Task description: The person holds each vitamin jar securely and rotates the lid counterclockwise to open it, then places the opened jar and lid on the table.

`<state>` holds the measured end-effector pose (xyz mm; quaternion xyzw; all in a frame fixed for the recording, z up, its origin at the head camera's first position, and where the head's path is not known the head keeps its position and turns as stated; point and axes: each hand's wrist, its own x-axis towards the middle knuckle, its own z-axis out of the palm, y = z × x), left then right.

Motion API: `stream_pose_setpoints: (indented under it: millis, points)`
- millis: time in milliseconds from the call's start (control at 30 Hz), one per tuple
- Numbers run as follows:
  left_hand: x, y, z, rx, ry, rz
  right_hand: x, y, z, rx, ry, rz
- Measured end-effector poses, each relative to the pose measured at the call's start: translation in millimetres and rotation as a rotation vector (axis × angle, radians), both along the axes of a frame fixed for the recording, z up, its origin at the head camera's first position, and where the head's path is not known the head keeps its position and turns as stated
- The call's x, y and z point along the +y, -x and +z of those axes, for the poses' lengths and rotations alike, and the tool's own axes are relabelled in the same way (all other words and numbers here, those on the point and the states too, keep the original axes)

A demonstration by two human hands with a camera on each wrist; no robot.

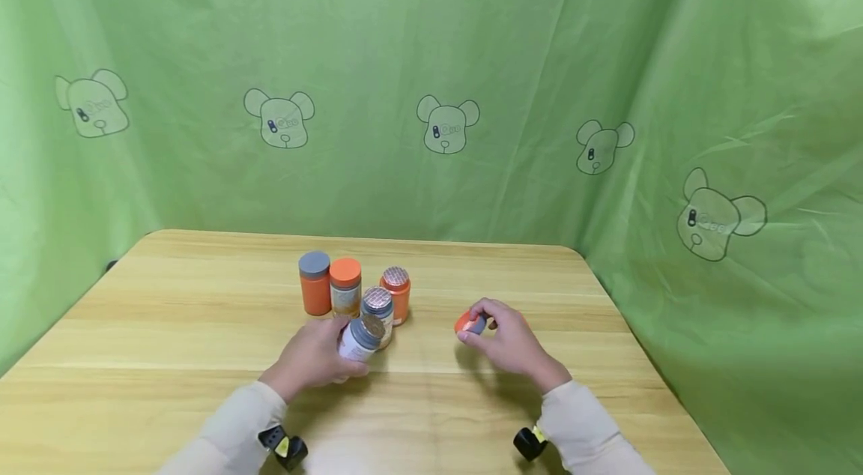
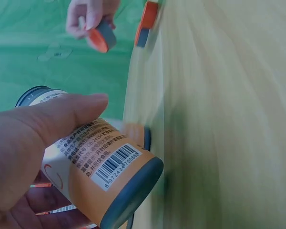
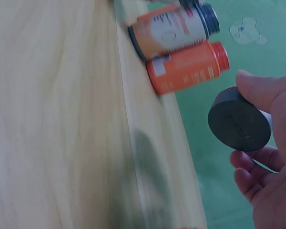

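Note:
The left hand (image 1: 317, 356) grips a tilted bottle (image 1: 359, 340) with a white label and grey neck, its lid off. In the left wrist view, the thumb lies across the bottle's orange-and-white label (image 2: 102, 157), above a barcode. To the right, the right hand (image 1: 506, 336) pinches a grey-and-orange lid piece (image 3: 239, 119) between thumb and fingers, raised above the table. Whether this is one lid or two together, I cannot tell. Beside the left hand stand a grey-necked bottle (image 1: 379, 304) and an orange bottle (image 1: 396, 297), both with foil-like tops.
Behind the left hand stand an orange bottle with a grey lid (image 1: 315, 284) and a bottle with an orange lid (image 1: 346, 284). An orange-and-grey item (image 2: 147, 21) rests on the wooden table (image 1: 216, 310) in the left wrist view. A green curtain (image 1: 377, 183) hangs around the table.

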<state>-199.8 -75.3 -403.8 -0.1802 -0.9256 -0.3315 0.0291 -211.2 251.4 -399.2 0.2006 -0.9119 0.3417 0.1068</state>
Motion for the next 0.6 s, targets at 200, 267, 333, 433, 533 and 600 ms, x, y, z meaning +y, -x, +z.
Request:
stream_pose_setpoints:
  millis: [200,267,333,433,533,600]
  points:
    - [-22.0,3.3,-6.5,-0.048,-0.075,0.090,19.6,9.8,-3.9,-0.010,0.008,-0.041]
    - [-29.5,4.3,-7.8,-0.050,-0.093,0.120,25.2,12.5,-3.5,-0.027,0.015,-0.060]
    - [-36.5,5.9,-9.7,-0.044,-0.103,0.143,29.9,15.2,-3.3,-0.052,0.023,-0.081]
    - [-44.8,7.2,-11.1,-0.041,-0.105,0.162,36.0,20.1,-3.7,-0.084,0.024,-0.103]
    - [-48.8,9.9,-11.4,-0.049,-0.100,0.169,40.7,25.6,-4.1,-0.106,0.026,-0.131]
    - [-49.4,12.1,-11.5,-0.047,-0.099,0.167,43.5,29.1,-3.8,-0.116,0.024,-0.158]
